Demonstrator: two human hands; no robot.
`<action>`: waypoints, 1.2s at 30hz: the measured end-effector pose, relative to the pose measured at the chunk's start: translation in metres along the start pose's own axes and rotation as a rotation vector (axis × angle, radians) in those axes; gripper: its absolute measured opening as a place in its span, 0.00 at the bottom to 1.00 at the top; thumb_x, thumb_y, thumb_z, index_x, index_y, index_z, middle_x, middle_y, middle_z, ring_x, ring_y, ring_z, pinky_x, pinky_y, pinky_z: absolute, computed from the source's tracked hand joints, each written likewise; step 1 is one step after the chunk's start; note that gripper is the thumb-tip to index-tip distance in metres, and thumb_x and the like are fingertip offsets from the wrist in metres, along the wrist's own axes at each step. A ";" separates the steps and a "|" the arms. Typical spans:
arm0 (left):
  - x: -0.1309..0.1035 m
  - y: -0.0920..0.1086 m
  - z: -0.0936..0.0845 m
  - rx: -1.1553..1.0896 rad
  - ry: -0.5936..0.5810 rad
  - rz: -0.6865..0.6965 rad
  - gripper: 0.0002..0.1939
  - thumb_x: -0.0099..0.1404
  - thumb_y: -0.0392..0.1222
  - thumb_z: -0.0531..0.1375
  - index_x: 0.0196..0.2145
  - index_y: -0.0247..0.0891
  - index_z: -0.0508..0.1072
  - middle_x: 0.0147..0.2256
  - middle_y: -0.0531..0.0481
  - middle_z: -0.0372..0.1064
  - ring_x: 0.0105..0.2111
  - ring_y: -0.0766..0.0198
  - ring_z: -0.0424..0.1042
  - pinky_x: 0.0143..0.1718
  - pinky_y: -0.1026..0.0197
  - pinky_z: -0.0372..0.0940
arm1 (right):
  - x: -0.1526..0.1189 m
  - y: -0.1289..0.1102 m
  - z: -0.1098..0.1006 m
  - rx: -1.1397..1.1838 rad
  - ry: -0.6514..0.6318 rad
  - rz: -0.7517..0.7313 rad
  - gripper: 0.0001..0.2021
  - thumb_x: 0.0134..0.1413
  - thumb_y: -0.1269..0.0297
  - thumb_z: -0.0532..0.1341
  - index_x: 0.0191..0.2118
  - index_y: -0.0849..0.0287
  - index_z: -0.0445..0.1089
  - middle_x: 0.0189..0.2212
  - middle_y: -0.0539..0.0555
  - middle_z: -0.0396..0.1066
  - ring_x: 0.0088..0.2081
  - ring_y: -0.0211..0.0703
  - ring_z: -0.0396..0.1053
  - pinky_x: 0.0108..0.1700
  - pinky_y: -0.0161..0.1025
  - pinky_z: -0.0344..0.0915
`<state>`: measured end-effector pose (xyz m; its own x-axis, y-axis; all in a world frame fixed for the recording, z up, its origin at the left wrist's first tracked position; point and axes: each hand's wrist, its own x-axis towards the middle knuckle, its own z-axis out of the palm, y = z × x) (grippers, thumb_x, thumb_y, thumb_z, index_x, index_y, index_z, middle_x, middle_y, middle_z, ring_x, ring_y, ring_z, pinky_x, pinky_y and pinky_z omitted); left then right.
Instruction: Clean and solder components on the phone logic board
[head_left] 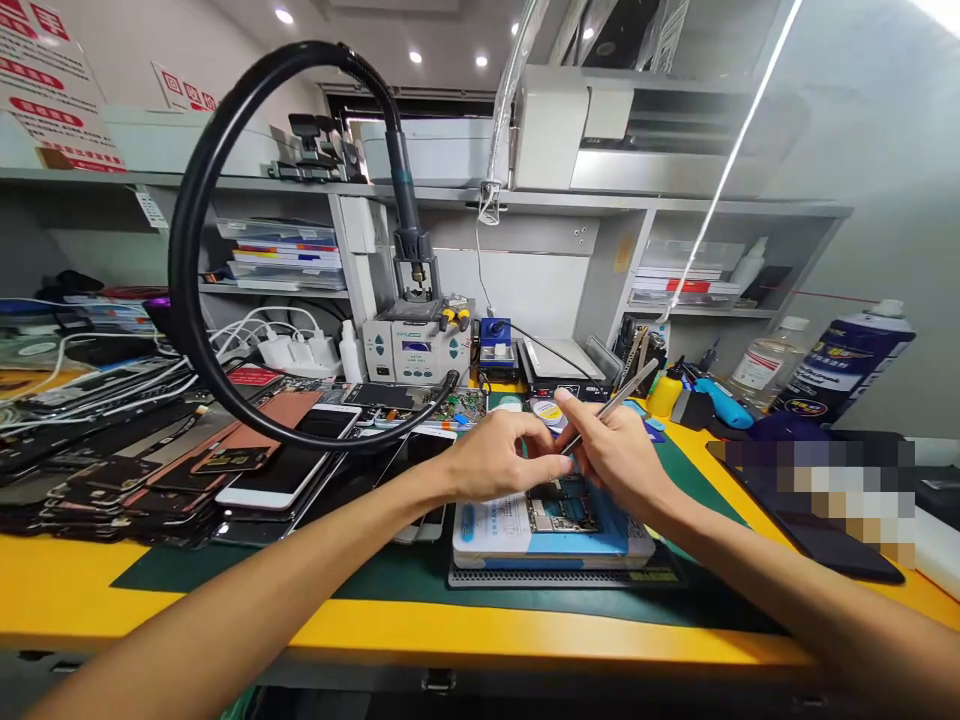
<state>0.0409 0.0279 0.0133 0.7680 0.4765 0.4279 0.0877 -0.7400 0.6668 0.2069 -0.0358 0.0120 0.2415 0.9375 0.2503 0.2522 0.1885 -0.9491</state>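
Note:
In the head view, my right hand [619, 455] grips a pair of slim silver tweezers [628, 392], its back end pointing up and to the right. The tip slants down toward my left hand [499, 455], whose thumb and fingers are curled closed beside it. Whatever the left fingers pinch, if anything, is hidden. Right below both hands lies an opened phone [564, 510] with its inner parts exposed, partly covered by the fingers. It rests on a white and blue box [487, 535], which sits on a dark perforated plate [517, 579].
Stacks of phone parts [150, 470] and a white phone [292, 465] fill the left side. A soldering station [416, 350] with a looping black hose [184, 230] stands behind. Bottles, a spray can [844, 365] and a dark flat slab [810, 520] occupy the right.

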 end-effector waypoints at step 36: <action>-0.011 0.009 -0.021 0.032 -0.295 -0.218 0.04 0.67 0.38 0.63 0.35 0.37 0.79 0.32 0.56 0.72 0.31 0.68 0.69 0.33 0.65 0.65 | 0.005 -0.002 -0.028 0.349 0.285 0.204 0.23 0.40 0.49 0.75 0.11 0.57 0.70 0.09 0.47 0.55 0.12 0.31 0.47 0.13 0.34 0.45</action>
<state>0.0199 0.0260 0.0278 0.8783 0.4713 0.0804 0.2860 -0.6527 0.7015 0.2332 -0.0399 0.0207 0.5125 0.8573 0.0483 -0.1443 0.1414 -0.9794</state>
